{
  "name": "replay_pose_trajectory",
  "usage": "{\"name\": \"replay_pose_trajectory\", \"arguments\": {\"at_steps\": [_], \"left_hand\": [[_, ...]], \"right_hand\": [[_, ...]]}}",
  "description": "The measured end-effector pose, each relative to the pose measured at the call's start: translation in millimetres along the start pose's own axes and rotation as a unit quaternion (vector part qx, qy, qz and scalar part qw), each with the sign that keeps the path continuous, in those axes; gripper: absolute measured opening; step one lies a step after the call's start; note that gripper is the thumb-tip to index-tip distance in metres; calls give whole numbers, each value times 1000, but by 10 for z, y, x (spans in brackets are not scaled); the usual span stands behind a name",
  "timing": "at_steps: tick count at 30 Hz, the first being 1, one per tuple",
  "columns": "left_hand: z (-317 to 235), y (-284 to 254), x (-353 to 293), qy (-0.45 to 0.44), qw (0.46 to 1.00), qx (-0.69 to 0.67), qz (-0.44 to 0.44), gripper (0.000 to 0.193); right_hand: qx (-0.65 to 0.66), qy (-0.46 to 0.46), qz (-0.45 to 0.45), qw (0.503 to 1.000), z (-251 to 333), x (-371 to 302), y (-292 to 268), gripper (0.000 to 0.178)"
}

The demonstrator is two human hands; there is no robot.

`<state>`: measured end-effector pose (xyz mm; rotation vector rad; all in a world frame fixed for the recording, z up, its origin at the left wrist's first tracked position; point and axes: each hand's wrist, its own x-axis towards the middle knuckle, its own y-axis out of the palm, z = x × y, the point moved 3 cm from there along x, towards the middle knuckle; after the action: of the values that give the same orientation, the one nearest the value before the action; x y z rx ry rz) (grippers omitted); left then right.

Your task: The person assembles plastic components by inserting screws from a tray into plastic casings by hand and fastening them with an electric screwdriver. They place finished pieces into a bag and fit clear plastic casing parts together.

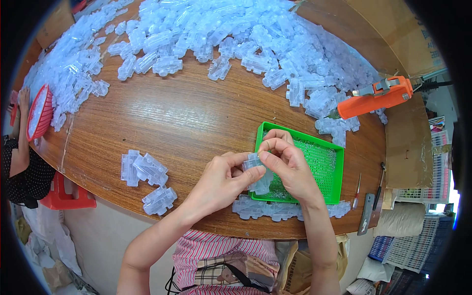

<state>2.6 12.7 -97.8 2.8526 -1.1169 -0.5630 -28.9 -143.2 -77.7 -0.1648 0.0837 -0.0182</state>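
My left hand [224, 178] is closed round a clear plastic housing [261, 184], thumb on its face. The fingers of my right hand [287, 160] are pinched at the housing's upper edge; any small part between them is too small to make out. Both hands are above the near left side of a green tray [336, 186] with small metal screws [330, 156] in it. A row of similar clear housings [278, 210] lies along the tray's near side. Several more housings [150, 168] lie on the table to the left of my hands.
A large heap of clear housings [211, 24] covers the table's far side. An orange electric screwdriver [376, 98] hangs at the right. Thin hand tools [379, 187] lie near the right edge. At far left are a red basket [41, 114] and another person's arm [22, 132].
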Motion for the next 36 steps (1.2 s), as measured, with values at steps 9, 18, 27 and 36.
{"name": "replay_pose_trajectory", "arguments": {"at_steps": [9,18,27,36], "left_hand": [[81,8,12,39,999,15,-21,29],[-70,48,-30,33,999,-5,-24,34],[-137,32,-56,-22,999,-46,-8,33],[-63,70,-93,-33,997,-67,12,34]], "right_hand": [[10,40,-27,999,-6,-10,23,13],[-269,-422,-438,747,762,-602,-350,37],[118,-183,-173,961,570,-178,-937,51],[141,-176,-203,953,662,-31,-583,36]]}}
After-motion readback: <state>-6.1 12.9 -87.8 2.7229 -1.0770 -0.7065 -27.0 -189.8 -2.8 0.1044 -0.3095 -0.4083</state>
